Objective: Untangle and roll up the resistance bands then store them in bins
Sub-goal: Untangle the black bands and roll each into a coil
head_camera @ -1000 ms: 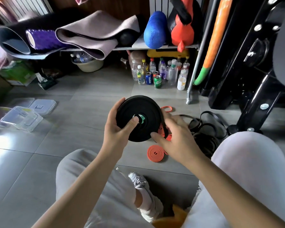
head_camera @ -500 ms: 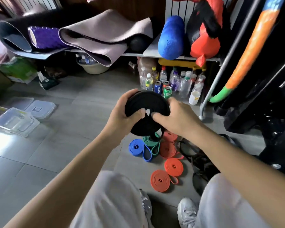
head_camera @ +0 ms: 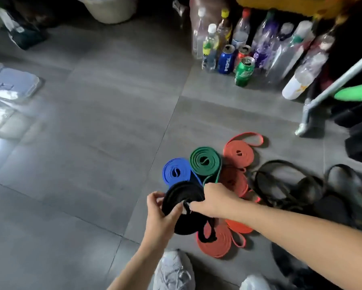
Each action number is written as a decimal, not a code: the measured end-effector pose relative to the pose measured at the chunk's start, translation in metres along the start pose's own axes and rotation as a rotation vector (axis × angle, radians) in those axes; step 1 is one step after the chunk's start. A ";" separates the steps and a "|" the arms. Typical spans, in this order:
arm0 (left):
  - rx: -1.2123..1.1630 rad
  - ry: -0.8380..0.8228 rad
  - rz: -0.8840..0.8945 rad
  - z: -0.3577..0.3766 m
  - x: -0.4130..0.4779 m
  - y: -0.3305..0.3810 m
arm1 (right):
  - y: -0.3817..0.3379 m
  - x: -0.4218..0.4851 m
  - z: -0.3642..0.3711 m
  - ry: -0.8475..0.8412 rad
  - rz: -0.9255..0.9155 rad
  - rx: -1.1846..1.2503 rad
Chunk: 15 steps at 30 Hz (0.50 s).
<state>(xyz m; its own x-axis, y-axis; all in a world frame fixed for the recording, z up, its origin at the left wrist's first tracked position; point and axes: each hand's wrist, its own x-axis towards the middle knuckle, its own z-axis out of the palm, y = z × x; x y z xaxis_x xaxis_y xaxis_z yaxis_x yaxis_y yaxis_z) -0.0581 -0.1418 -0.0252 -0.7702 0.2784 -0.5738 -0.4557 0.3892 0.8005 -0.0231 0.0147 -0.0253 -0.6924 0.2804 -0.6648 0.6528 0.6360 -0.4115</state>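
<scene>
Both hands hold a rolled black band low over the floor. My left hand grips its left edge, thumb on top. My right hand pinches the roll near its centre from the right, and a loose black tail hangs below. Just beyond lie a rolled blue band, a rolled green band and several rolled orange bands; another orange roll sits under the black tail. To the right, tangled black bands are spread on the floor.
Clear plastic bins and lids sit at the far left on the grey tiled floor. Bottles and cans stand at the back, beside a metal rack leg. My white shoes are at the bottom edge.
Both hands have lowered the black roll from chest height down to the pile of rolled bands. The camera has tilted downward, and the shelf is out of view.
</scene>
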 end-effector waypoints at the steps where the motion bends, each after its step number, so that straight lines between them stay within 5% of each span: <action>1: -0.010 0.036 -0.032 -0.006 0.008 -0.014 | -0.004 0.014 0.010 -0.041 -0.022 -0.024; 4: 0.031 0.135 -0.066 -0.023 0.032 -0.044 | -0.017 0.051 0.044 -0.113 -0.019 -0.013; 8: 0.367 0.213 -0.061 -0.044 0.075 -0.072 | -0.028 0.082 0.098 -0.119 0.228 0.201; 12: 0.697 0.171 -0.085 -0.046 0.112 -0.090 | -0.032 0.100 0.134 -0.100 0.386 0.421; 15: 0.679 0.116 -0.168 -0.041 0.131 -0.097 | -0.029 0.105 0.148 -0.043 0.455 0.495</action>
<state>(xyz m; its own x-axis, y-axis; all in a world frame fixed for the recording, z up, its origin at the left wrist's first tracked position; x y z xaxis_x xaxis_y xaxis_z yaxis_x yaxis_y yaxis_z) -0.1326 -0.1788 -0.1709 -0.7737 0.0862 -0.6276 -0.2224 0.8907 0.3965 -0.0691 -0.0809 -0.1753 -0.3084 0.4070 -0.8598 0.9478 0.0539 -0.3144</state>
